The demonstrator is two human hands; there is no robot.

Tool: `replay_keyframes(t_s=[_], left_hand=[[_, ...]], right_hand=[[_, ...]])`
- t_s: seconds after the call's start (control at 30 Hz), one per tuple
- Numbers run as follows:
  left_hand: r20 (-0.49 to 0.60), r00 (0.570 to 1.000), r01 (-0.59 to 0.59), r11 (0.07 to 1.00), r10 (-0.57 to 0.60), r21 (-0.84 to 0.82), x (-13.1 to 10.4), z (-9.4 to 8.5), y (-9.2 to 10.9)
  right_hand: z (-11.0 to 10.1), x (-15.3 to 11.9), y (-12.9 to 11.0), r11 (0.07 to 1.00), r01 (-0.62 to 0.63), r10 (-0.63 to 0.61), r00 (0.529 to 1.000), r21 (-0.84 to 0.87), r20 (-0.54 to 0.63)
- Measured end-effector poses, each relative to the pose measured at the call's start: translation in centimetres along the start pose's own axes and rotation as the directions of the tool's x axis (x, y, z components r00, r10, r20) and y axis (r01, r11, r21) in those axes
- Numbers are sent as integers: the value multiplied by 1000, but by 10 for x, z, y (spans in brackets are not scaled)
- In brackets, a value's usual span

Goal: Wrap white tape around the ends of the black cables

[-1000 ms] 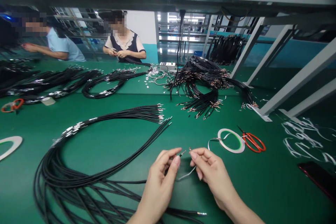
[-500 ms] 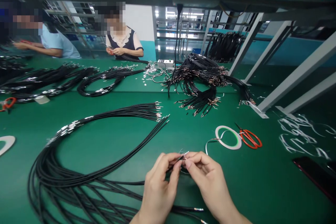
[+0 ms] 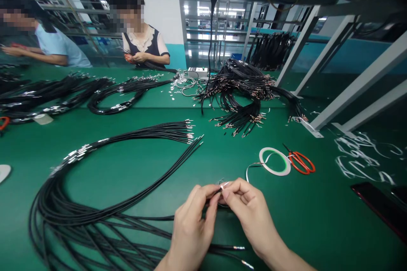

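Note:
Close to the front of the green table, my left hand point(image 3: 193, 224) pinches a thin black cable point(image 3: 219, 191) just behind its bright end. The fingertips of my right hand point(image 3: 251, 211) are closed at that same end, almost touching the left ones. Fine pale strands show behind the fingertips; what they are cannot be made out. A looped bundle of black cables point(image 3: 152, 134) with shiny stripped ends lies to the left and runs under my left hand. Two cable ends point(image 3: 239, 247) stick out to the right below my hands.
Right of my hands lie a tape roll point(image 3: 275, 161), red-handled scissors point(image 3: 303, 163), white strips point(image 3: 359, 156) and a dark phone-like object point(image 3: 378, 207). A cable pile point(image 3: 238, 80) sits behind, beside slanted metal supports point(image 3: 359, 67). Two people work across the table.
The whole view has shifted slightly, so the scene sits a little higher and further left. Both hands keep their pinch; a white gleam now shows between the fingertips at the cable end.

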State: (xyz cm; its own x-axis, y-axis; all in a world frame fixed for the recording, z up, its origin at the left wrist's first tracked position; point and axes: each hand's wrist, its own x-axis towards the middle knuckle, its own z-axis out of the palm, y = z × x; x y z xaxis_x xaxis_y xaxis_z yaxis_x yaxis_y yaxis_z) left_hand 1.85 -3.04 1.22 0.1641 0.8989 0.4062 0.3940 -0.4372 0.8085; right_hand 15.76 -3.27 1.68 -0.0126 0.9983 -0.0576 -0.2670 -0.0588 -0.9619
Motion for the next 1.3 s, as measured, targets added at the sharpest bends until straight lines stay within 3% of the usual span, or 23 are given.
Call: replay_keyframes(t_s=[0.3,0.5,0.77,0.87,0.97,1.13,1.3], left_hand=[[56,993,-106,991,102,81,-1,-3,2],[96,990,-110,987,99,117,-2,-3,1],[61,996,-75,994,70,81,-2,-1,-3],[46,999,3,1000,-4,21,-1,-1,-2],[71,982,182,977,-175,-113,1,0,2],[176,875,483,783,-452,-391,8,0,5],[205,844,530,713,-495,-460,15,-2,7]], right_hand=[[1,0,-1,1000,-6,6,1000,-2,-2],[0,-2,-1,1000,-14,15,1000,10,-4],[1,-1,-1,1000,25,-24,1000,-18,13],[0,-1,-1,999,31,-30,999,-30,25],[0,-1,0,998,35,-33,999,-52,37],[2,0,4,993,48,-43,998,-111,46],[2,-1,4,984,78,-73,997,-163,38]])
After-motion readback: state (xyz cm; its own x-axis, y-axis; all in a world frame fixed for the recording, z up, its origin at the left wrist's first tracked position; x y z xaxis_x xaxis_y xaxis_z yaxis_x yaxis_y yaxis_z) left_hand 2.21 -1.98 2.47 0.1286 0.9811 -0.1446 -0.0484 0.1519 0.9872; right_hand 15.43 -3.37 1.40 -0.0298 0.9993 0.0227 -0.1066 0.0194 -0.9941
